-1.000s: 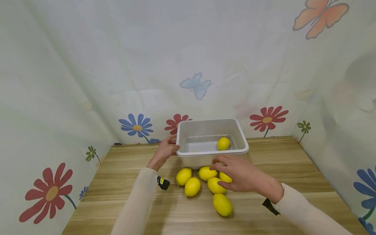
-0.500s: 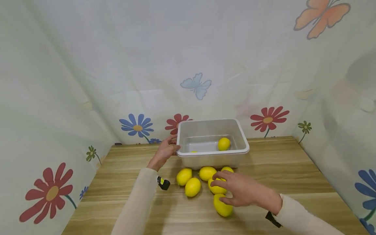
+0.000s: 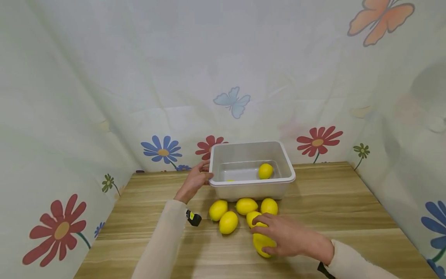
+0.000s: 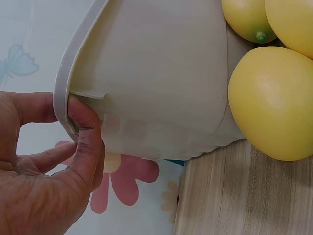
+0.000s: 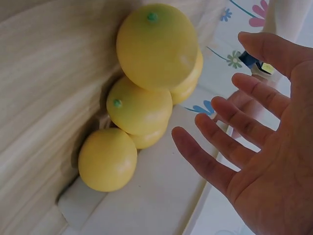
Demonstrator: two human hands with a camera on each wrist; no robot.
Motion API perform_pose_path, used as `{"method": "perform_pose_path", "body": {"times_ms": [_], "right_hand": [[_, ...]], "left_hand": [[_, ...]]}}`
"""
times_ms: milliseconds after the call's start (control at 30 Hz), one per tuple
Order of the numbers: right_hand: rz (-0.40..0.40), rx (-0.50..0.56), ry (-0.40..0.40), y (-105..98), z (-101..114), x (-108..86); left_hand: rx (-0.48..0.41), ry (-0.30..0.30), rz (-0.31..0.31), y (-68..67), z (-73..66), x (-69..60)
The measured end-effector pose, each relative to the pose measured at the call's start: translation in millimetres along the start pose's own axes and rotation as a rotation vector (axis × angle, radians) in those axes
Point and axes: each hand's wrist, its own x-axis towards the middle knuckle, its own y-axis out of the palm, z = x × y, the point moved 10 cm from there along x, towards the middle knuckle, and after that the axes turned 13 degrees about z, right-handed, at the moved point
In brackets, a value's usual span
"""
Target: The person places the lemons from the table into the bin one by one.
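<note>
Nearest, and well in front of the container point(image 3: 251, 190), one lemon point(image 3: 260, 243) lies on the wood-grain surface point(image 3: 348, 209) beneath the right hand point(image 3: 290, 237), whose fingers are spread wide and grip nothing. Five further lemons point(image 3: 228, 223) sit grouped closer to the container's front wall. At the container's left end the left hand point(image 3: 195, 180) holds the rim, fingers curled about it; inside, a single lemon point(image 3: 265, 171) rests toward the right, a yellow sliver point(image 3: 230, 180) shows behind the front rim, and beyond the container is a flower-printed backdrop point(image 3: 167, 85).

Eight lemons point(image 3: 228, 222) show: six on one table point(image 3: 139, 217), two inside one white container point(image 3: 252, 190).
</note>
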Motion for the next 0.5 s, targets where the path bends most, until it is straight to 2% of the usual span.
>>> {"method": "perform_pose_path", "body": {"times_ms": [500], "right_hand": [[0.0, 0.006, -0.026, 20, 4, 2.2]], "left_hand": [[0.005, -0.001, -0.015, -0.5, -0.6, -0.7]]}}
